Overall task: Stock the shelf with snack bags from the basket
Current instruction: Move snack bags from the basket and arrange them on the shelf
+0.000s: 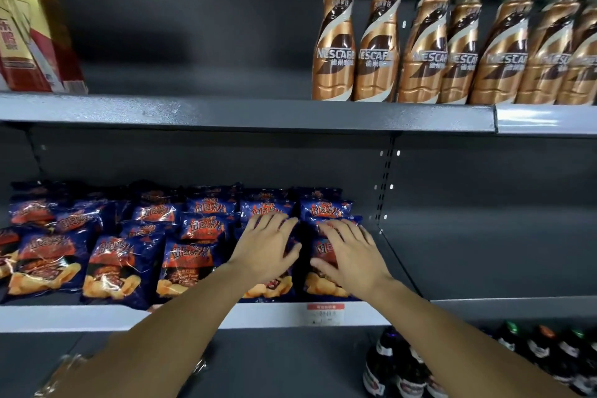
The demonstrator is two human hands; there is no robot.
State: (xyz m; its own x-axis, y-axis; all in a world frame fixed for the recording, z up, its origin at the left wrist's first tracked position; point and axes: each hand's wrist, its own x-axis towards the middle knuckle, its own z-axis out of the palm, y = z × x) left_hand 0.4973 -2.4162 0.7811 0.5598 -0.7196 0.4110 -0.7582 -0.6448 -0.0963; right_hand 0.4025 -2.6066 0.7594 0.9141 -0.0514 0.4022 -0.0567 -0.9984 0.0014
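Both grips, left hand and right hand, press snack bags on grey shelf.

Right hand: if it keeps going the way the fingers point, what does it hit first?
The right hand lies flat on the rightmost front chip bag, fingers pointing to the shelf's back. Next in line is probably the chip bag behind, then the back panel; depth is unclear.

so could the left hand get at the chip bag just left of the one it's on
Probably yes. The left hand lies flat on a front-row bag, and the neighbouring chip bag sits right beside it at the shelf edge, with nothing covering it.
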